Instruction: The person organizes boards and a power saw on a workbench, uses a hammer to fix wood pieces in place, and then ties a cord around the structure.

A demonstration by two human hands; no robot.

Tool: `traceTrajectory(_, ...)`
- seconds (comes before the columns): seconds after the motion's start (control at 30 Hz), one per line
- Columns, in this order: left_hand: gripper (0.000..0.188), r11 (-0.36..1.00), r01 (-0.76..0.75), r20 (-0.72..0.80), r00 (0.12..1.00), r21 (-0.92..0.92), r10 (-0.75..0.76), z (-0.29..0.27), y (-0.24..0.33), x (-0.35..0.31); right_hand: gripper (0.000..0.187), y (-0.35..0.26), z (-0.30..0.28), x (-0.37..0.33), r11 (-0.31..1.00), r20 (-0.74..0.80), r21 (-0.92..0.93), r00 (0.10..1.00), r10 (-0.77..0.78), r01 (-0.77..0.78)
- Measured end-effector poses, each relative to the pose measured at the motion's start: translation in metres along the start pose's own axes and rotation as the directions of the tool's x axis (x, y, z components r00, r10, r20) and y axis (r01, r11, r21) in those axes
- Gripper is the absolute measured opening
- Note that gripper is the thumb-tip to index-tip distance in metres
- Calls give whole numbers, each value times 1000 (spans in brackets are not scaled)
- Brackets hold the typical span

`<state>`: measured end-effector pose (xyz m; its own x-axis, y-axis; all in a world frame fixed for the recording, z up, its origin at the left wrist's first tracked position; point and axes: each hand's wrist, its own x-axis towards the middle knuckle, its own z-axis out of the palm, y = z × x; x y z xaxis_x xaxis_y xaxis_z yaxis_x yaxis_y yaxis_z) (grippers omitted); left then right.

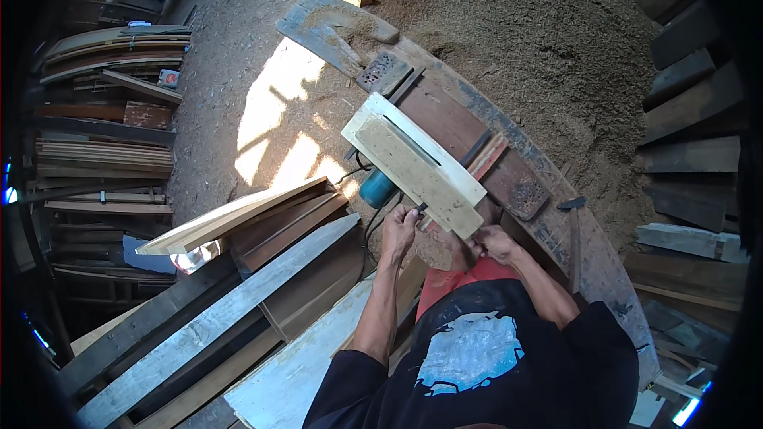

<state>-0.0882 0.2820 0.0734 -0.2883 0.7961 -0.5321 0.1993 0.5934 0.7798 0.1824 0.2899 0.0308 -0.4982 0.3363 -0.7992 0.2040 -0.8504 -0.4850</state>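
A pale board with a long dark slot (413, 139) and a tan wooden panel (409, 171) lie at an angle in front of me. A teal motor housing (377, 189) pokes out under their left side. My left hand (400, 226) is closed by the panel's near edge, its fingers pinching a small dark bolt-like piece (421, 207). Close to the panel's near right corner, my right hand (494, 244) has its fingers curled together. What it holds, if anything, is hidden.
A long worn bench plank (600, 270) runs along the right, with a hammer (574, 203) on it. Sawdust (548, 56) is heaped beyond. Boards (214, 318) lean at the lower left, beside a dark cable (367, 242). Timber stacks (107, 159) line the left.
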Motion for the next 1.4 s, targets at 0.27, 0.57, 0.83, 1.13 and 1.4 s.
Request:
traceTrajectory(0.27,18,997,-34,-45,999,-71,31,2,-22,5,23,-42,48,73,615,88,788,988,-125,7)
traceTrajectory(0.57,18,1000,-4,-48,999,13,5,0,1,-1,23,-47,48,85,644,61,765,993,-102,19)
traceTrajectory(0.83,18,994,17,-22,1000,104,-15,-3,18,-4,23,-46,47,91,648,57,762,994,-98,21)
traceTrajectory(1.13,16,994,31,-38,999,106,-27,0,16,-2,22,-42,49,95,656,58,755,994,-90,16)
traceTrajectory(1.4,17,998,4,-17,1000,70,-3,-3,5,0,22,-36,51,97,659,62,752,995,-83,8)
